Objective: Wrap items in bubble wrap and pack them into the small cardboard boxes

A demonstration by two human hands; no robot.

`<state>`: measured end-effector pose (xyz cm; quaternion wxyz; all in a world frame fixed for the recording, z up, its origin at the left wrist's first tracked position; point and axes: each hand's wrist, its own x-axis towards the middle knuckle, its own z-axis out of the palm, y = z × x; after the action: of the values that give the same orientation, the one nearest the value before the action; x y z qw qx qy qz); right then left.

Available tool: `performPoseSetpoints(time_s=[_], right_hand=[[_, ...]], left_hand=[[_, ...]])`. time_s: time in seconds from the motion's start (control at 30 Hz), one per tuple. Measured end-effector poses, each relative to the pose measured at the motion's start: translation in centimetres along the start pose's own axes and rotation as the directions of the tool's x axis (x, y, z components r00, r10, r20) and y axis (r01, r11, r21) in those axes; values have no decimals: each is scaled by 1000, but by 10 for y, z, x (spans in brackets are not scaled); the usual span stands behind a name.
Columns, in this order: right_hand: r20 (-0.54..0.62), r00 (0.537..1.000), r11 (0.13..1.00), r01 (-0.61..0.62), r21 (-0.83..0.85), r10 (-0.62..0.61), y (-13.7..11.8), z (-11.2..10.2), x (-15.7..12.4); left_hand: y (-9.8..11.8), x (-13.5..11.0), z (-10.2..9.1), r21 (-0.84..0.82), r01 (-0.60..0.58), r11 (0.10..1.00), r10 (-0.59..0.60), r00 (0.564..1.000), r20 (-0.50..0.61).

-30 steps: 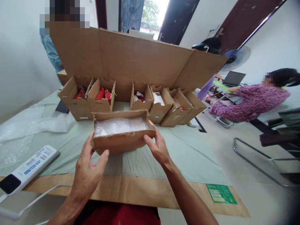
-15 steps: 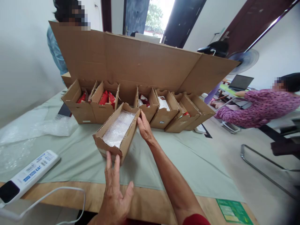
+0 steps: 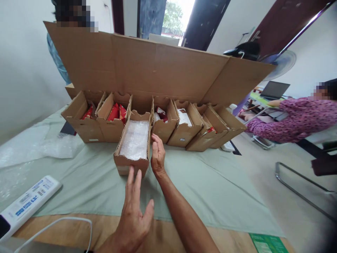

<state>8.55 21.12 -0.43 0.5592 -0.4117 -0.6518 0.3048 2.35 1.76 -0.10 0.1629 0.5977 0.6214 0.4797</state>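
Observation:
A small open cardboard box (image 3: 131, 163) with bubble wrap (image 3: 134, 140) inside stands end-on, its far end in the gap of a row of similar boxes (image 3: 86, 128). My left hand (image 3: 134, 212) is open, its stretched fingertips at the box's near end. My right hand (image 3: 158, 154) lies flat along the box's right side, fingers together and straight. Neighbouring boxes hold red packets (image 3: 117, 111) and white items (image 3: 184, 117). A large flattened cardboard sheet (image 3: 147, 66) stands upright behind the row.
A green cloth (image 3: 210, 182) covers the wooden table (image 3: 79, 228). A white power strip (image 3: 28, 202) with a cable lies at the left, with plastic wrap (image 3: 39, 146) behind it. One person stands behind the cardboard (image 3: 56, 58); another sits at the right (image 3: 295, 117) near metal chair legs (image 3: 300, 189).
The box was held crosswise in both hands, then turned end-on and slid forward into the gap in the row. My left hand let go and now touches its near end.

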Motion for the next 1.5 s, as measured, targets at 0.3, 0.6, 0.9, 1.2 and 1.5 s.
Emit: performPoseSetpoints(time_s=[0.3,0.6,0.9,1.2,1.5], right_hand=[[51,981,979,-183,-94,188,66,2,-17],[96,969,973,-219,-77,226,59,-3,-20],[423,906,985,95,-142,-27,-35,41,18],[504,859,782,249,-572,96,-95,104,76],[570,810,952,266,-154,-134,-106,-35,-37]], left_hand=[[-17,148,30,-106,94,990,-95,995,-10],[-16,137,36,-69,73,995,-69,996,59],[-78,-26,-4,255,0,967,-6,1000,23],[-92,-38,-9,107,124,986,-95,965,-244],[-95,-41,-25,-236,416,878,-474,824,-311]])
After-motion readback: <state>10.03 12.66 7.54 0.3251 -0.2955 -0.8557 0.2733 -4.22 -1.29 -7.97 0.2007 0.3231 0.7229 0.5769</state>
